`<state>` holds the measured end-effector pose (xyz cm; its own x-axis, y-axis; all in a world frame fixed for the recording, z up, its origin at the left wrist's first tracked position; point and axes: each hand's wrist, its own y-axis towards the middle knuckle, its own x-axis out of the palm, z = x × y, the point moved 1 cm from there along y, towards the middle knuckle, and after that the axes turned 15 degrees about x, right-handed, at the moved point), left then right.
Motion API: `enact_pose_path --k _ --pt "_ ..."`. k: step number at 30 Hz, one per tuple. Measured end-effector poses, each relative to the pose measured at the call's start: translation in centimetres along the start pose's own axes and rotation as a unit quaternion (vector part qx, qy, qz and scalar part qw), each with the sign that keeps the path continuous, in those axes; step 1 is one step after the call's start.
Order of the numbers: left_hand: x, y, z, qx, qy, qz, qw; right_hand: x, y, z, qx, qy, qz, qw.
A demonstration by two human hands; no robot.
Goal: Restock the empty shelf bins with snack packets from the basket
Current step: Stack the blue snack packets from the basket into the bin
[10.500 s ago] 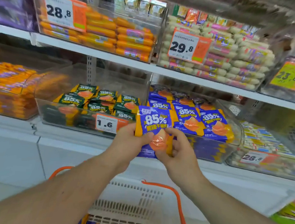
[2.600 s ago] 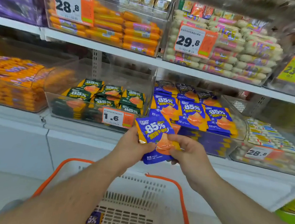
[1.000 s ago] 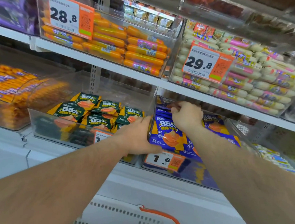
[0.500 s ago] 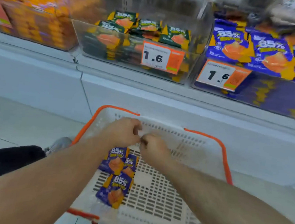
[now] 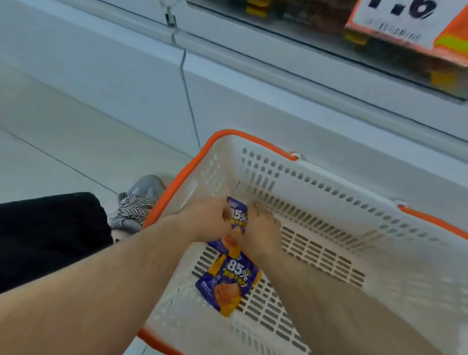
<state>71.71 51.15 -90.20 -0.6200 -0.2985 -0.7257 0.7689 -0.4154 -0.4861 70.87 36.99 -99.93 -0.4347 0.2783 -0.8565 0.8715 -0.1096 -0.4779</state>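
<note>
Both hands are down inside the basket near the centre of the frame: the left hand (image 5: 204, 221) has its fingers curled onto the left edge of a purple snack packet (image 5: 237, 216), and the right hand (image 5: 262, 230) closes on the same packet from its right side, so the packet is pinched between the two and stands partly raised off the basket floor. Holding it from both edges looks like a way to keep the slippery pouch flat and facing up, printed "85%" side toward the camera, so it can go into a bin with its label showing. A second purple packet (image 5: 226, 281) lies flat on the slotted floor just below the hands in the picture, its upper edge tucked under or against the held one; I cannot tell whether a third packet sits between them, since an orange patch shows there but the wrists cover most of it. The white basket (image 5: 337, 202) with its orange rim stands on the floor close against the pale base of the shelving, which keeps the stock within arm's reach of the bins above. Along the top of the frame runs the lower edge of a clear shelf bin (image 5: 268, 9) holding dark packets, and at the upper right an orange and white price tag (image 5: 413, 20) reading 1.6. At the left, a shoe (image 5: 138, 200) rests beside the basket.
</note>
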Motion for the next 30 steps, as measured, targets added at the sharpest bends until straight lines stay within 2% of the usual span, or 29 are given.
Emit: enact_pose_path --k 2,8,13,18,21,26,30 --pt "0.0 0.1 0.0 -0.010 -0.010 -0.003 1.000 0.8 0.6 -1.0 -0.010 0.001 -0.008 1.000" --pt "-0.2 -0.1 1.1 -0.020 -0.055 0.000 0.998 3.9 -0.3 -0.3 0.010 -0.037 0.072 0.997" --pt "0.3 -1.0 1.2 -0.024 -0.059 0.001 0.998 3.0 0.4 -0.5 0.013 -0.055 0.051 0.997" --pt "0.6 -0.8 0.8 -0.031 -0.057 -0.013 0.998 2.6 -0.7 -1.0 -0.014 -0.079 0.158 0.984" --pt "0.8 -0.8 0.8 -0.034 -0.048 -0.027 0.998 1.1 -1.1 -0.7 -0.013 -0.038 0.109 0.993" --pt "1.0 -1.5 1.3 -0.023 -0.041 -0.025 0.999 -2.4 -2.4 2.2 0.079 0.070 0.049 0.993" --pt "0.4 -2.8 2.9 -0.008 -0.034 -0.019 0.999 -4.0 -5.2 3.7 0.076 0.111 -0.072 0.988"
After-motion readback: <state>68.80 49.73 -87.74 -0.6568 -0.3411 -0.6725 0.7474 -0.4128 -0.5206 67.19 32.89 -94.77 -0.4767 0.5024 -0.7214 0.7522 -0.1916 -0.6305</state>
